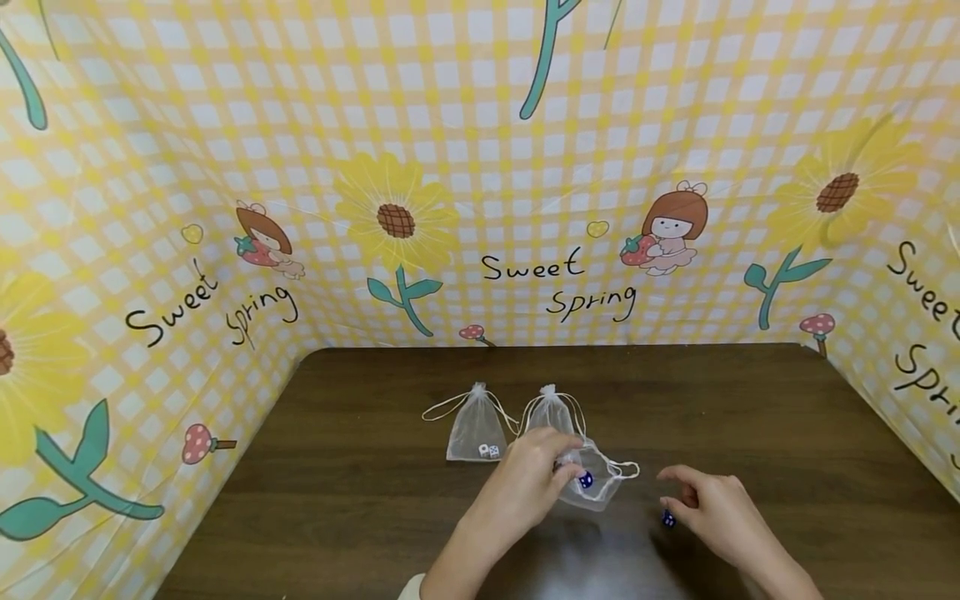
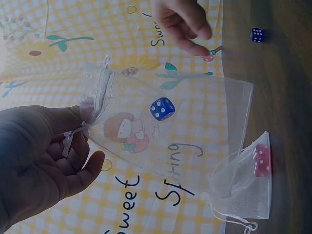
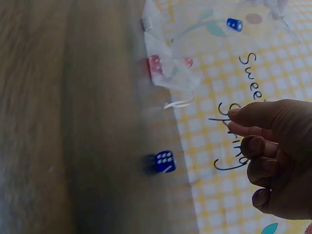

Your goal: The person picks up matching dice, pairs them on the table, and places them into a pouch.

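Observation:
My left hand (image 1: pixel 528 479) pinches a sheer white drawstring bag (image 2: pixel 204 112) by its neck and holds it above the table. A blue die (image 2: pixel 163 108) with white dots shows through the mesh, partway down the bag. To the right, my right hand (image 1: pixel 720 508) holds nothing; thumb and index finger are apart and the other fingers curl in. Just below those fingertips, a second blue die (image 3: pixel 165 162) lies on the table, and the hand does not touch it in the right wrist view.
Behind my left hand lies another sheer bag (image 1: pixel 550 412) with red dice (image 2: pixel 262 160) inside. Left of it is a bag (image 1: pixel 471 425) containing white dice (image 1: pixel 489 451). The dark wooden table (image 1: pixel 337 500) is bordered by a yellow checked cloth (image 1: pixel 487 192) at the back and sides.

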A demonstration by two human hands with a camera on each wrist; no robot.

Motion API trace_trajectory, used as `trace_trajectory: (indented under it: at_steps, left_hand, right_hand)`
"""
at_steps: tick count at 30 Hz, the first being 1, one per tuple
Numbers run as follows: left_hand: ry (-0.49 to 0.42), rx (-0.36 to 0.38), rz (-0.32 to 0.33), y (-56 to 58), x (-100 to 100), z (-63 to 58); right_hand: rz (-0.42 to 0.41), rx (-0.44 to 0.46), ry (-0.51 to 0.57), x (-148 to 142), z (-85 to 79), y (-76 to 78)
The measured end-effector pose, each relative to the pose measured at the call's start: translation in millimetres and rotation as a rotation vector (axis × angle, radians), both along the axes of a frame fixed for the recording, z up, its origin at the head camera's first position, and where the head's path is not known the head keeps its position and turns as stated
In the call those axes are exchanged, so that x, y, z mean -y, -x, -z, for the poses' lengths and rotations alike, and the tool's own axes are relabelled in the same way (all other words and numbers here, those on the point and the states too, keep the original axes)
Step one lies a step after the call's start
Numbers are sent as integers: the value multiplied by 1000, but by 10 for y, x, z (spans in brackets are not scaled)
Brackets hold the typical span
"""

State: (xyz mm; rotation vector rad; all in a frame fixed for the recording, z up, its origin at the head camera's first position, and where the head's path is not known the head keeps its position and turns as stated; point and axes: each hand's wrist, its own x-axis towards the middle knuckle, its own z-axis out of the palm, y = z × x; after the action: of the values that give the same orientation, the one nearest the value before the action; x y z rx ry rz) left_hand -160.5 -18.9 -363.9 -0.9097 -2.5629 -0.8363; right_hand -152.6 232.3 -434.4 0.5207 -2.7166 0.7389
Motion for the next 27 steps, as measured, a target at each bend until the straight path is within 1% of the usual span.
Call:
trace_trajectory:
  at_steps: [3, 5, 10, 15, 20, 24, 27]
  left_hand:
    - [-2, 0, -1, -2, 0, 2]
    - [-5, -4, 0, -2, 2, 3]
    - [-11, -13, 7, -5, 8, 4]
    - [-15, -9, 11, -6, 9, 6]
    - [-13, -9, 12, -4, 10, 8]
    - [-6, -10, 11, -5, 11, 11]
    - [-5, -9, 9, -7, 10, 14]
  right_hand:
    - [16, 91, -38, -36, 31, 5]
    - [23, 137, -67, -56, 54, 12]
    - [33, 211, -117, -108, 135, 32]
    - [-13, 203, -137, -165, 236, 56]
    - [-52, 206, -146, -203, 300, 76]
    - [-65, 232, -144, -221, 327, 88]
    - [-68, 235, -143, -224, 337, 89]
